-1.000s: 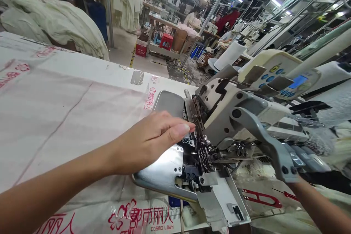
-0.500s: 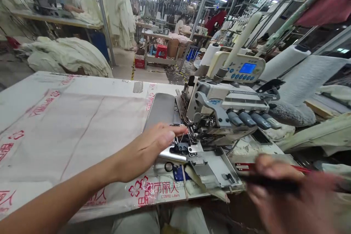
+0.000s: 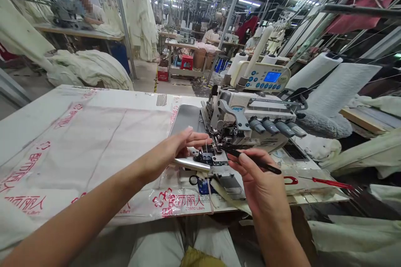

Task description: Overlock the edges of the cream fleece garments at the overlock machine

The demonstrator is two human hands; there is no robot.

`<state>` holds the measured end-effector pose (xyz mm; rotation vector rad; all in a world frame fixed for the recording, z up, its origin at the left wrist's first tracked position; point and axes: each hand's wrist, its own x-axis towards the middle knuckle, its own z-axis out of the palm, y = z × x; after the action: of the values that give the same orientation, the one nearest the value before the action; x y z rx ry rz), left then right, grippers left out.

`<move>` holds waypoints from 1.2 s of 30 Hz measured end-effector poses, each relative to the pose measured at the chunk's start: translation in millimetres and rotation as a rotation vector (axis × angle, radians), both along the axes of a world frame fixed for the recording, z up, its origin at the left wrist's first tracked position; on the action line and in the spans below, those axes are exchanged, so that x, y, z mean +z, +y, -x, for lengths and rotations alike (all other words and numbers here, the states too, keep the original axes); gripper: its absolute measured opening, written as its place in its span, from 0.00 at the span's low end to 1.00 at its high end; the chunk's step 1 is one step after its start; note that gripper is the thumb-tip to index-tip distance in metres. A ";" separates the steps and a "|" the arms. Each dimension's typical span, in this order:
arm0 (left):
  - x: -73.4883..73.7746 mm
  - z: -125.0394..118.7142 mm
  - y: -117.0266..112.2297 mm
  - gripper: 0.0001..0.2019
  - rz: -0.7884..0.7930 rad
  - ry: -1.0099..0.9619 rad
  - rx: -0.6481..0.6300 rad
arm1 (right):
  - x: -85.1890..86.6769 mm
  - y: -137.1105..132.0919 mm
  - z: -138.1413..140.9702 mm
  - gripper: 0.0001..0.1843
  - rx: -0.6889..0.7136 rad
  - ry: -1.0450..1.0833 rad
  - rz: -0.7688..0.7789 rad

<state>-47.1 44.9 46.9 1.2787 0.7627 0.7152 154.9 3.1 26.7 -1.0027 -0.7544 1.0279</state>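
Note:
My right hand (image 3: 263, 179) grips black tweezers (image 3: 263, 162), their tips pointing left into the needle area of a white Jack overlock sewing machine (image 3: 236, 108). On the other side of that area is my left hand (image 3: 178, 146), fingers stretched out and thumb raised apart from them. Its fingertips reach the machine's metal parts, where a short pale thread (image 3: 206, 145) shows by them. The looper cover (image 3: 192, 163) stands swung out, exposing the parts behind it. What the tweezer tips touch is too small to make out.
White table (image 3: 103, 142) under printed plastic film lies left of the machine. Red-handled tools (image 3: 332, 182) rest at the right edge. Large white thread cones (image 3: 341, 87) stand behind the machine. A cream fabric heap (image 3: 90, 66) and a person at another machine are at far left.
My right hand has swung in from the lower right, bringing the tweezers to the needle area. My left hand stays beside the needle area, its thumb now lifted. The view has shifted slightly.

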 end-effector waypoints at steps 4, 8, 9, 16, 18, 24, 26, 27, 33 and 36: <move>-0.2 0.2 0.4 0.26 0.006 -0.024 -0.011 | -3.1 2.2 8.4 0.14 0.005 0.024 0.012; -0.4 -0.3 0.7 0.25 0.016 -0.025 -0.011 | -5.0 2.9 9.1 0.14 0.027 0.032 0.014; -0.6 -0.3 0.9 0.26 0.018 -0.024 -0.010 | -5.4 2.8 8.6 0.14 0.032 0.030 0.013; 1.3 2.0 0.8 0.26 -0.036 0.040 -0.015 | -8.1 2.9 9.2 0.14 0.031 0.024 0.005; 3.7 3.3 5.9 0.25 -0.120 0.117 -0.005 | -9.6 5.6 11.6 0.14 -0.013 -0.019 -0.035; -0.7 7.0 47.3 0.21 -0.558 0.370 0.163 | -13.2 17.7 23.2 0.09 -0.305 -0.530 -0.263; -9.2 7.7 60.5 0.16 -0.699 0.422 0.285 | -13.4 20.9 27.6 0.09 -0.372 -0.730 -0.311; -14.2 8.1 65.3 0.15 -0.751 0.427 0.329 | -13.7 22.2 29.6 0.09 -0.389 -0.798 -0.326; -41.3 11.8 71.1 0.10 -0.885 0.280 0.404 | -15.5 23.5 39.2 0.08 -0.473 -0.957 -0.360; -48.1 15.4 68.8 0.09 -0.884 0.182 0.410 | -14.3 18.9 43.8 0.08 -0.522 -0.986 -0.344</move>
<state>-62.5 113.7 -1.2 2.0267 0.9053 1.3725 111.1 22.0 12.4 -1.2936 -1.3106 -0.1152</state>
